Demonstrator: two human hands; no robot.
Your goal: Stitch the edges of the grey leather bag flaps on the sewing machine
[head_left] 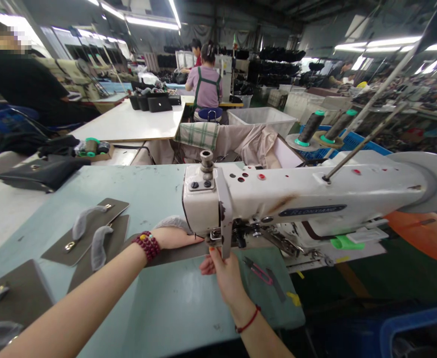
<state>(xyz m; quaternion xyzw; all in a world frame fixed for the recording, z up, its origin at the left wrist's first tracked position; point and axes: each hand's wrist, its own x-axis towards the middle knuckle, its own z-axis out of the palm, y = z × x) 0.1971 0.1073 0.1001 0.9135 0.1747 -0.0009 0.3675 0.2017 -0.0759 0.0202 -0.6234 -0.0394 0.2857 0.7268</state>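
My left hand [175, 238], with a beaded bracelet at the wrist, lies flat on a grey-brown panel [169, 255] under the head of a white sewing machine [300, 194]. Its fingertips reach close to the presser foot. A handle wrapped in clear plastic [171, 222] shows just behind this hand. My right hand [226, 278] is at the front of the needle area, thumb raised by the presser foot and fingers curled in. Whatever lies between thumb and fingers is too small to make out. Pink-handled thread snips [260, 272] rest on the table right of this hand.
Several grey-brown panels [86, 233] with wrapped handles lie on the pale green table [144, 303] to the left. A black bag [41, 174] sits beyond them. Thread cones [310, 128] stand behind the machine. A blue bin [420, 323] is at lower right. Other people sit farther off.
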